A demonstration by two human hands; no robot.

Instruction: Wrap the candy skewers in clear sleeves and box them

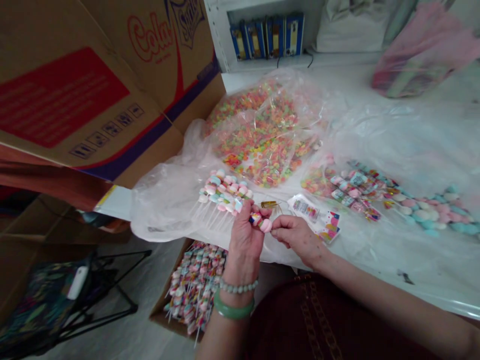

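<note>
My left hand, with a bead bracelet and a green bangle on its wrist, is closed around a marshmallow skewer. A bit of printed wrapper shows on the skewer; the rest is hidden by my fingers. At the skewer's pink end, my right hand is closed in a pinch; the exact part between its fingertips is hidden. Left of my hands lies a row of unwrapped marshmallow skewers with white sticks toward me. Gold twist ties lie just beyond my fingers. Printed wrappers lie beyond my right hand.
A large plastic bag of ring-shaped candies spreads behind. Wrapped marshmallow skewers and loose marshmallows lie to the right. A tall carton stands left. Below the table edge is a box of wrapped skewers beside a folding stool.
</note>
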